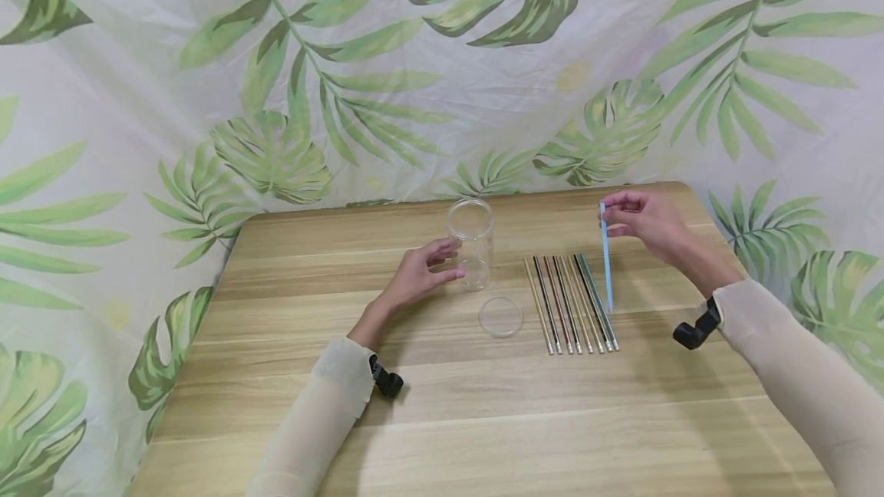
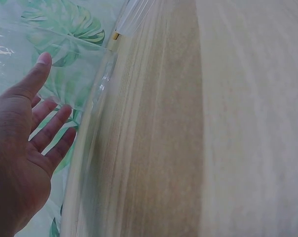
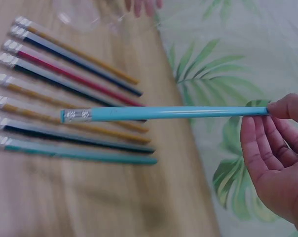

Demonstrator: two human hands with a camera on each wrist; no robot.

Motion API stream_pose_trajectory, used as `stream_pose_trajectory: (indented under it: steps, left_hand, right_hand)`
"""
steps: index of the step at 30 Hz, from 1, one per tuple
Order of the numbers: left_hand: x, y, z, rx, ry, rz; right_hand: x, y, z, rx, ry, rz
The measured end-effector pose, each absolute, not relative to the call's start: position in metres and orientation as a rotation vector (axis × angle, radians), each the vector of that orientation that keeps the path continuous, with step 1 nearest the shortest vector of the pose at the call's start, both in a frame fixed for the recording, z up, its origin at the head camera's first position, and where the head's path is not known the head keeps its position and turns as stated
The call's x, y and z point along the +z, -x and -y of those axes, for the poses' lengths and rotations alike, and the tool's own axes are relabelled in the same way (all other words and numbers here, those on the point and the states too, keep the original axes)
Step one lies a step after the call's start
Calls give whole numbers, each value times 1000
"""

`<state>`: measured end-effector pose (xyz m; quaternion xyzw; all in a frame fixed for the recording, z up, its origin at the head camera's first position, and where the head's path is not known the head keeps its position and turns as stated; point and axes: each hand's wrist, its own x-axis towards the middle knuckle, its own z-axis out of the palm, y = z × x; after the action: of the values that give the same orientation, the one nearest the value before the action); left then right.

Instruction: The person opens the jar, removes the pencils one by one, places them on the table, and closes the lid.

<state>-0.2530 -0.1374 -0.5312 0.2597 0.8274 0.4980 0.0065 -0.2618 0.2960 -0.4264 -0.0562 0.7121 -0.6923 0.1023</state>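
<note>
My right hand (image 1: 645, 221) pinches a light blue pencil (image 3: 164, 113) near its far end, between thumb and fingertips. The pencil hangs nearly upright in the head view, its eraser end down, just right of a row of pencils (image 1: 569, 304). That row lies side by side on the table, eraser ends toward me. At the left side of a clear cylindrical jar (image 1: 475, 255), my left hand (image 1: 417, 274) has its thumb and fingers spread loosely, fingertips right at the wall. The jar stands upright with no pencil inside.
A clear round lid (image 1: 500, 317) lies flat in front of the jar, left of the pencils. The wooden table (image 1: 442, 420) ends at a back edge close behind the jar, against a leaf-patterned cloth (image 1: 387, 98).
</note>
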Motion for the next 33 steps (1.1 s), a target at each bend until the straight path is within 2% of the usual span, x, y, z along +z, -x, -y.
stream_pose_trajectory:
  steps: [16, 33]
  left_hand:
    - [-534, 255, 138, 1611, -826, -2559]
    - [-533, 254, 139, 1553, -813, -2585]
  right_hand:
    - [-474, 254, -318, -1709, 91, -2232]
    - [-501, 263, -306, -1512, 18, -2334]
